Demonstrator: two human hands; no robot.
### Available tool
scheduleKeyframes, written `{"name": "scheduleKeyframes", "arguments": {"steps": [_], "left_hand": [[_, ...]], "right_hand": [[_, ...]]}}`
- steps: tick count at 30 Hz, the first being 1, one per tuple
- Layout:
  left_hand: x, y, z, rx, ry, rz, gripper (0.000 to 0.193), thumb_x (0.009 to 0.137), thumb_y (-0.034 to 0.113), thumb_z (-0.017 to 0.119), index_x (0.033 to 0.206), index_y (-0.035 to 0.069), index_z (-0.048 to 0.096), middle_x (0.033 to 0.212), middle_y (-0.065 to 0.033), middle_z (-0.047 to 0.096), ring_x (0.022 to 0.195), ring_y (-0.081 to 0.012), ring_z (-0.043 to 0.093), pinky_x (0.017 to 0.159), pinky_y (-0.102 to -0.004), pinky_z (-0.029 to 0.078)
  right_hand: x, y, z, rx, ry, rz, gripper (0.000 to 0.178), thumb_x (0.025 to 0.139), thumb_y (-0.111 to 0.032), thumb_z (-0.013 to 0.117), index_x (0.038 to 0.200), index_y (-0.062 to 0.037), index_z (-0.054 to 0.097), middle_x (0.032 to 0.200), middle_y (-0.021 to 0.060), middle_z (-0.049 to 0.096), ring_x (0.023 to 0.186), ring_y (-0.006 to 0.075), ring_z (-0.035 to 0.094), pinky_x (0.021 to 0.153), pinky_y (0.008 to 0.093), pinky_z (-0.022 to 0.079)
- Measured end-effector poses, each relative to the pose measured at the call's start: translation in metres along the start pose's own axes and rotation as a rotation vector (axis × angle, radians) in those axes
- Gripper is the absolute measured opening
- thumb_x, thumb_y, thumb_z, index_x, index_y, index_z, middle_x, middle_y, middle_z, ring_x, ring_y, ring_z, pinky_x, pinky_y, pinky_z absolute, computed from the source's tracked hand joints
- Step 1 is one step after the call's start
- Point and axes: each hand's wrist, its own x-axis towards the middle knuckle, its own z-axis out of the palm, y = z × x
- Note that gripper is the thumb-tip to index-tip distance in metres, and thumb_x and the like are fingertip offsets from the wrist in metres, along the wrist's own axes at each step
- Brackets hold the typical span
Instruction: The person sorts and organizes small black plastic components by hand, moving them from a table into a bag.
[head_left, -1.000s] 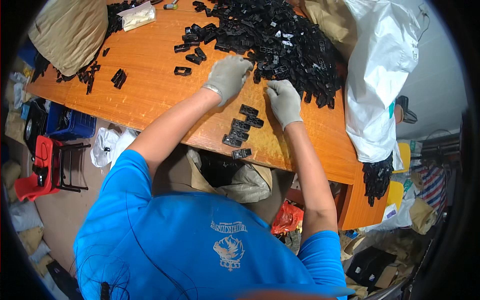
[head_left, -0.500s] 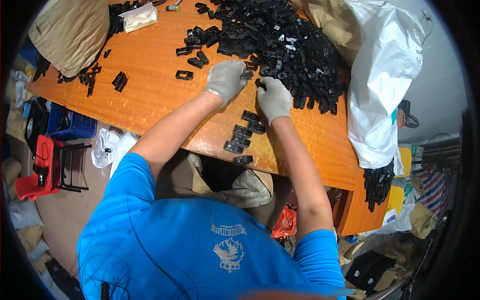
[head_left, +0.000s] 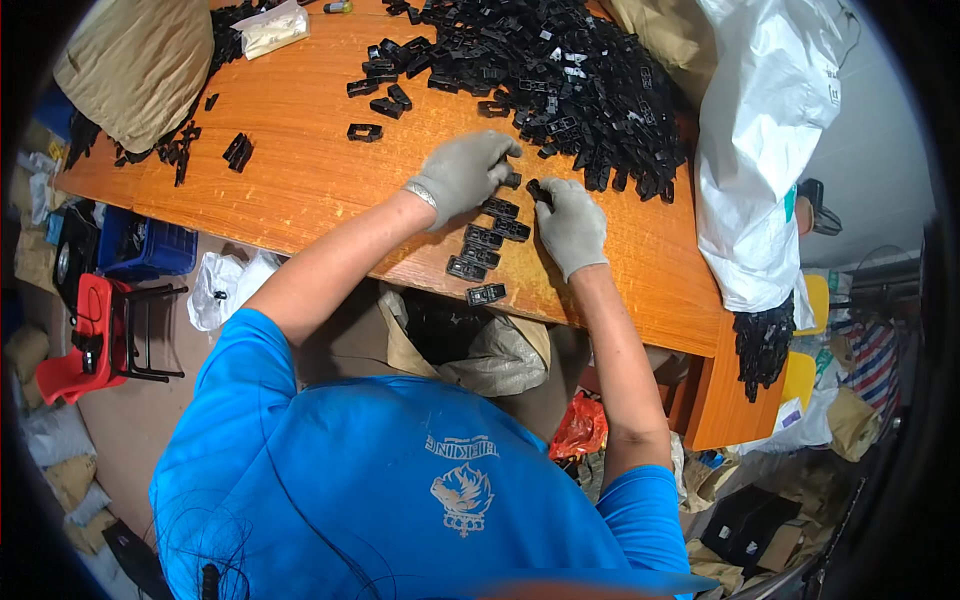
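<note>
Head view: right hand (head_left: 574, 222) grip pinches a part (head_left: 540, 191); left hand (head_left: 460, 175) grip, can't tell. Best keep both off the cluster (head_left: 483, 237) by worktop's (head_left: 310, 180) near edge.

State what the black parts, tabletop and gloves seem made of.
Black parts: probably moulded plastic, semi-gloss, given pale highlights and repeated shapes. Tabletop: wood or wood-look laminate, low sheen, showing streaky grain. Gloves: likely thin fabric, perhaps coated; matte, hugging the fingers.

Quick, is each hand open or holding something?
Left hand: partly curled, with a black part at its thumb; can't tell if it's held.
Right hand: closed, holding another black part.
</note>
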Motion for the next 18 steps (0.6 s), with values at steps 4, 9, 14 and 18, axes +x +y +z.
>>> {"name": "scheduleKeyframes", "arguments": {"steps": [4, 9, 14, 18], "left_hand": [[0.008, 0.002, -0.006, 0.216, -0.096, 0.165, 0.038, 0.096, 0.009, 0.071, 0.134, 0.017, 0.07, 0.125, -0.0151, 0.071, 0.118, -0.0368, 0.069, 0.1, -0.0475, 0.056], [0.013, -0.005, 0.002, 0.381, -0.304, 0.432, 0.048, 0.094, 0.006, 0.071, 0.139, 0.024, 0.069, 0.126, -0.0115, 0.07, 0.115, -0.0383, 0.069, 0.101, -0.049, 0.056], [0.005, 0.03, -0.012, 0.472, -0.441, 0.352, 0.053, 0.094, 0.009, 0.071, 0.145, 0.022, 0.063, 0.123, -0.0137, 0.068, 0.116, -0.0384, 0.07, 0.101, -0.051, 0.057], [0.003, 0.02, -0.01, 0.471, -0.411, 0.339, 0.041, 0.095, 0.01, 0.07, 0.135, 0.018, 0.069, 0.12, -0.0162, 0.069, 0.114, -0.0395, 0.071, 0.096, -0.0501, 0.059]], "right_hand": [[-0.004, 0.003, -0.005, -0.003, -0.01, 0.014, 0.023, 0.097, -0.022, 0.074, 0.118, -0.0126, 0.076, 0.111, 0.0171, 0.073, 0.102, 0.0391, 0.074, 0.089, 0.0513, 0.058], [-0.006, 0.002, -0.003, 0.004, -0.024, 0.0, 0.021, 0.098, -0.021, 0.072, 0.117, -0.013, 0.076, 0.111, 0.0187, 0.072, 0.102, 0.0414, 0.073, 0.089, 0.0528, 0.059], [-0.008, 0.002, -0.004, 0.007, -0.007, 0.019, 0.02, 0.098, -0.02, 0.072, 0.115, -0.0119, 0.076, 0.11, 0.0185, 0.072, 0.1, 0.0406, 0.074, 0.088, 0.0522, 0.059], [-0.006, 0.0, -0.005, 0.023, 0.006, 0.013, 0.019, 0.098, -0.018, 0.072, 0.115, -0.0118, 0.076, 0.109, 0.0184, 0.072, 0.1, 0.0401, 0.074, 0.087, 0.052, 0.059]]}}
